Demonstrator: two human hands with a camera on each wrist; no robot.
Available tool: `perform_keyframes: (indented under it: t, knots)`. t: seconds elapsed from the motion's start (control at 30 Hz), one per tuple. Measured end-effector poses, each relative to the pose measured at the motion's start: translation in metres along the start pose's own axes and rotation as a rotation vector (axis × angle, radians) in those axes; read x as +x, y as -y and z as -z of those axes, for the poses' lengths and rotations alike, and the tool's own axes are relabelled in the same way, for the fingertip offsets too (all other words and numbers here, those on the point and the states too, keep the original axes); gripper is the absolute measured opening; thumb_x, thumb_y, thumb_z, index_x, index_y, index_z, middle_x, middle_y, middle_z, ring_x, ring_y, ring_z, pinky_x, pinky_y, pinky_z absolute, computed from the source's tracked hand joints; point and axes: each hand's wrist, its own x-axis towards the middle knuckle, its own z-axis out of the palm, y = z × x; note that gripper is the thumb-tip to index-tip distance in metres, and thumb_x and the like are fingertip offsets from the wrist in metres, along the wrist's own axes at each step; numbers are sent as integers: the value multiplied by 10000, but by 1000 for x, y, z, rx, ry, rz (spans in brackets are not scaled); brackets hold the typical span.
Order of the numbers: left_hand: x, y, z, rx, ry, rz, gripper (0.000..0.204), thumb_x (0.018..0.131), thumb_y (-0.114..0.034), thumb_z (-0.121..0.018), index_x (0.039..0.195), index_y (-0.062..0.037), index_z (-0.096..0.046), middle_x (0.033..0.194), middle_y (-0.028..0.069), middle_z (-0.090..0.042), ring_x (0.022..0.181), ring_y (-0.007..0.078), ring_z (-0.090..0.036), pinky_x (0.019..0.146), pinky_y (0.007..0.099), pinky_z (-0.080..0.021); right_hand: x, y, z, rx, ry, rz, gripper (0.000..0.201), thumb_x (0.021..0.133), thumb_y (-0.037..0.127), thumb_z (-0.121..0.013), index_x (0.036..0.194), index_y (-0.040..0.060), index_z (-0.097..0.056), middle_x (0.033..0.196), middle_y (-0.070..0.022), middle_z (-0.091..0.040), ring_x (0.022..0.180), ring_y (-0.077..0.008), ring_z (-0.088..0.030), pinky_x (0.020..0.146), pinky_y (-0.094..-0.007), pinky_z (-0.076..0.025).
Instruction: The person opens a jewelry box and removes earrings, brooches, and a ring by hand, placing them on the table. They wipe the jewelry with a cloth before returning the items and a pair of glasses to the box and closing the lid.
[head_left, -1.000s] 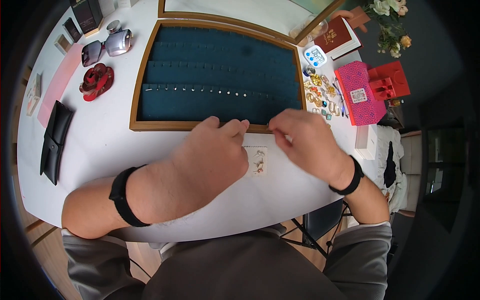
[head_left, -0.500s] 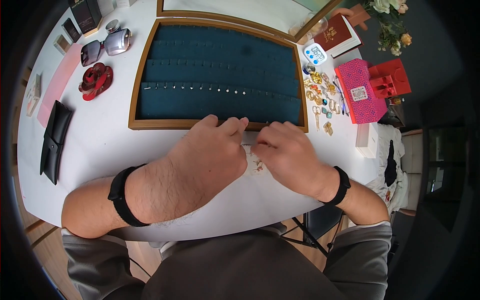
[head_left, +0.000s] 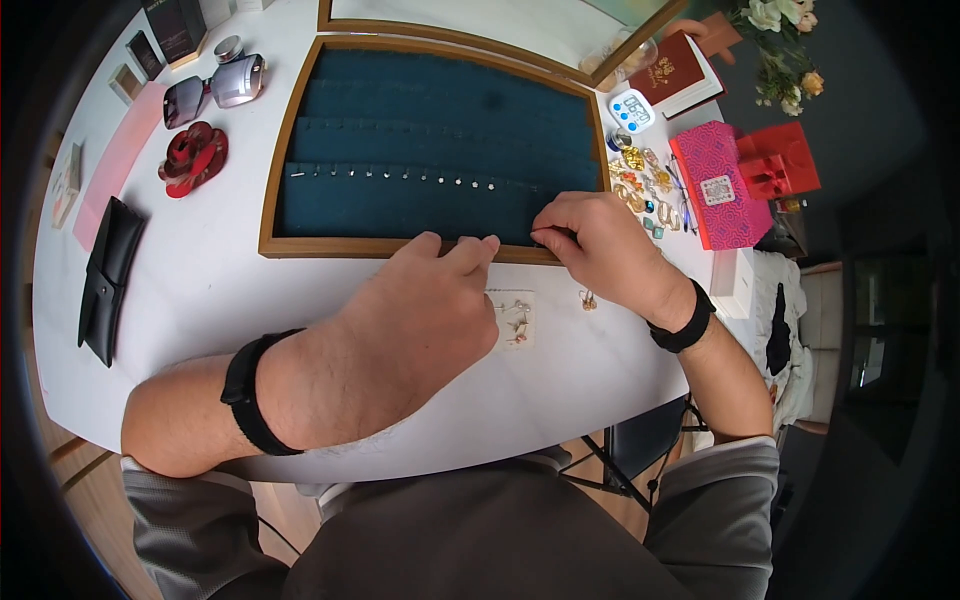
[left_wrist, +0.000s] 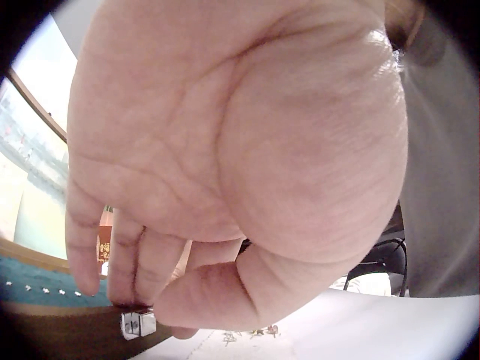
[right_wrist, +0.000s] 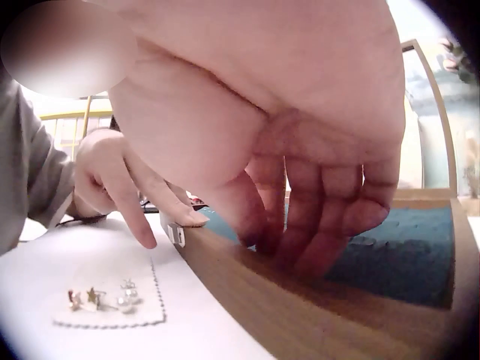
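My left hand [head_left: 415, 315] rests with loosely bent fingers at the front edge of the wooden jewelry box [head_left: 330, 247], its fingertips by a metal latch [right_wrist: 176, 234]. My right hand [head_left: 605, 240] reaches over the same edge farther right. Its thumb and fingertips come together low inside the box; I cannot tell whether anything is between them. A row of small stud earrings [head_left: 458, 182] sits in the dark teal lining [head_left: 400, 215]. Between the hands, on the table, lies a white card [head_left: 525, 330] with several small earrings [right_wrist: 94, 298].
Gold earrings [head_left: 588, 299] lie below the right hand. Assorted jewelry [head_left: 635, 185], a timer [head_left: 631, 110], a book [head_left: 675, 75] and a patterned pink box [head_left: 710, 185] stand at right. At left are sunglasses [head_left: 240, 82], a red flower ornament [head_left: 193, 158] and a black case [head_left: 108, 280].
The right hand went from the box edge down to the earring card, then back up and right to the box's front edge. The left hand has stayed in place.
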Motion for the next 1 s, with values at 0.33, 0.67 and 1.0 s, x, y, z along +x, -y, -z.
perform_keyframes:
  t: [0.33,0.67,1.0]
  knots:
    - [1,0,-1,9,-12,3,263,829,-108,-752,1029,62,-757,1428,316,-653,1172,268,-625,966,356,-518,-2,7,-2,-3,124,-10,242,1049,155,-659,902,-16,-748,888,-207,-706,874,-426,-721,795,-519,-582]
    - [2,-1,1,22,6,1,242,844,-117,-757,1012,57,-759,1430,305,-656,1163,257,-626,955,339,-521,-6,12,-5,-121,16,-40,301,1059,194,-662,876,-37,-724,882,-218,-684,831,-426,-713,756,-500,-596]
    - [2,-1,-1,47,-20,4,237,844,-109,-758,1005,64,-753,1424,307,-662,1150,252,-630,945,335,-524,-6,11,-6,-96,67,-88,309,1075,202,-640,905,-48,-705,910,-223,-685,863,-443,-710,776,-519,-586]
